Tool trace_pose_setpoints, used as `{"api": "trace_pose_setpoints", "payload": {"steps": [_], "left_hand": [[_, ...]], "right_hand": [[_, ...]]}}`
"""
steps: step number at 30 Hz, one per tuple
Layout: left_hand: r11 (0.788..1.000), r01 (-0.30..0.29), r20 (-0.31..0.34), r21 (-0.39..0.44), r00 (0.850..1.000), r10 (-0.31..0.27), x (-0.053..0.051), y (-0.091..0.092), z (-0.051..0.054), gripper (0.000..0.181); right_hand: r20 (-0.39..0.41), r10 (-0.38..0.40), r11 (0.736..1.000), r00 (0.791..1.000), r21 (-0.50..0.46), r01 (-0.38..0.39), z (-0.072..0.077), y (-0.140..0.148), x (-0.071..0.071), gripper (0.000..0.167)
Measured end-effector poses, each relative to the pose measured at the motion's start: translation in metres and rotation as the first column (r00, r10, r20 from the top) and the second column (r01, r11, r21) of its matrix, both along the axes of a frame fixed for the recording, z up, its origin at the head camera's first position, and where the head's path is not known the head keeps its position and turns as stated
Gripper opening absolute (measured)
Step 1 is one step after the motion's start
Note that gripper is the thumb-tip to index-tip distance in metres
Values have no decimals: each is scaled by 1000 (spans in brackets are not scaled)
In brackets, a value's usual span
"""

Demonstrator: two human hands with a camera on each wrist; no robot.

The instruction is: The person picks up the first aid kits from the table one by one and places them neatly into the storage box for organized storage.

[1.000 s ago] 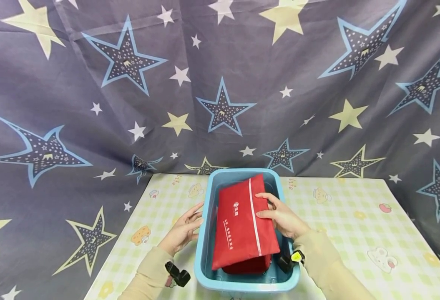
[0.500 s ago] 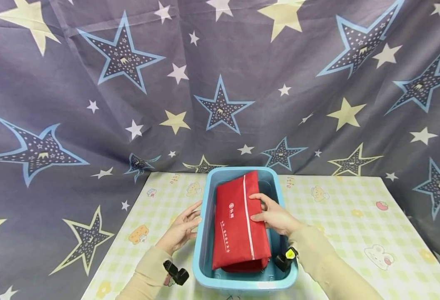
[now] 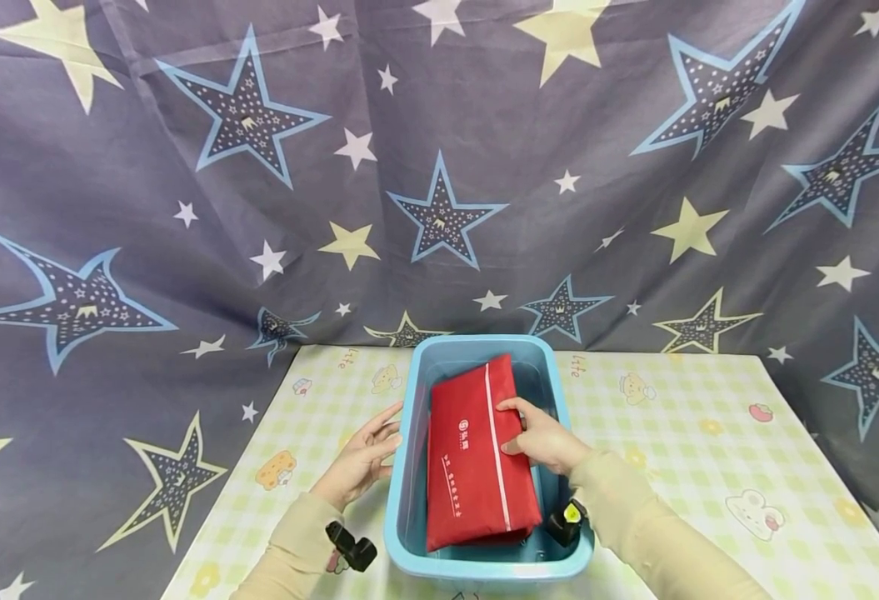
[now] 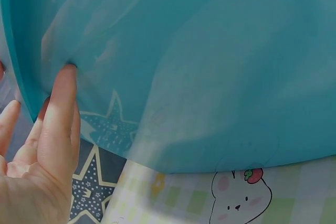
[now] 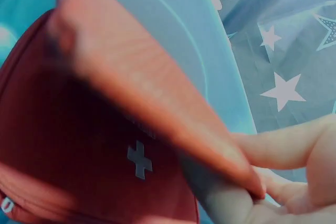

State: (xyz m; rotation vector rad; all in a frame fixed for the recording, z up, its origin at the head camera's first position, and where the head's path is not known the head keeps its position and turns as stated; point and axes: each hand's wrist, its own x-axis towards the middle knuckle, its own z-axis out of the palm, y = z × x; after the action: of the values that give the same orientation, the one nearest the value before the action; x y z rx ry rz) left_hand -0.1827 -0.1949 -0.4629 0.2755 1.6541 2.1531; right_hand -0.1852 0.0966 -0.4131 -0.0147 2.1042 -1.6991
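A flat red zip pouch (image 3: 476, 467) with a white stripe and white lettering lies slanted inside the blue plastic tub (image 3: 487, 570). My right hand (image 3: 547, 435) reaches over the tub's right side and pinches the pouch's right edge. Beneath the pouch, in the right wrist view, is a rounded dark red bag (image 5: 100, 150) with a pale cross on it; the pouch hides most of it in the head view. My left hand (image 3: 360, 458) stands at the tub's outer left wall, its extended fingertips touching the blue side (image 4: 184, 77).
The tub stands on a table with a green-checked, cartoon-printed cloth (image 3: 679, 467). A grey star-patterned curtain (image 3: 439, 108) hangs close behind the tub and the table's back edge. Black wrist cameras sit on both wrists.
My right hand and the red pouch have moved left, then a little toward me and lower, and the pouch now covers more of the bag beneath. My left hand stays at the tub's wall.
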Motion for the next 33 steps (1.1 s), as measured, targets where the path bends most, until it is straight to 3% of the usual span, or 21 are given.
{"api": "trace_pose_setpoints", "payload": {"steps": [10,22,33], "left_hand": [[1000,2,-3,-8,1000,-2,1,-1,1,62],[1000,-1,8,-2,1000,1,0,-1,-1,62],[1000,2,6,-2,1000,-2,0,-2,-2,62]], "right_hand": [[-25,-15,999,1000,47,16,2,-1,3,55],[-42,-40,999,998,-13,39,7,4,3,53],[-40,-12,997,999,-75,9,11,12,2,52]]}}
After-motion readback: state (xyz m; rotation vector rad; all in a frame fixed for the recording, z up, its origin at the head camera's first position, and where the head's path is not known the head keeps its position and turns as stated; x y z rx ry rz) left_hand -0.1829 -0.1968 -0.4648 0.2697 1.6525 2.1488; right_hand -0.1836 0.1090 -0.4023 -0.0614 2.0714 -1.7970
